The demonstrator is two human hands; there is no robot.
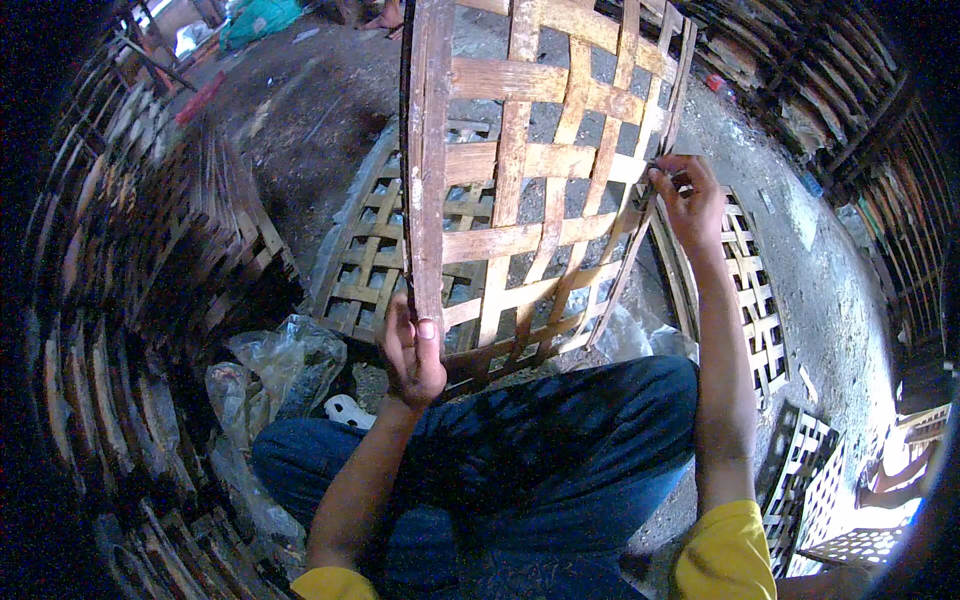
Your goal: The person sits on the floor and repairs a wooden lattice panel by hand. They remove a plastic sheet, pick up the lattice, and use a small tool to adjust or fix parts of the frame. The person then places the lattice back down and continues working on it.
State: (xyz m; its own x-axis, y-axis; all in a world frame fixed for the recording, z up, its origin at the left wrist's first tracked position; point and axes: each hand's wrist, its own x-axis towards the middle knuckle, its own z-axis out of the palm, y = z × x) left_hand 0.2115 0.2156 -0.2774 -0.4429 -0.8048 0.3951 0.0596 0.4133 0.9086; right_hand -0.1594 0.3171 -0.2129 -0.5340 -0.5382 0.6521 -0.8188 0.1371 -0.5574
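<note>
Woven bamboo panel (530,180) upright over the lap, long axis vertical. Left hand (412,350) clamped on its lower left edge, right hand (688,200) pinching the right rim, higher up.

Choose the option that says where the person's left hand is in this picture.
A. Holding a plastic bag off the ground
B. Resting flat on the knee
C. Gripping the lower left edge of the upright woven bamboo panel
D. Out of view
C: the left hand is closed around the left edge strip of the woven bamboo panel, while the right hand pinches its right edge higher up.
</note>
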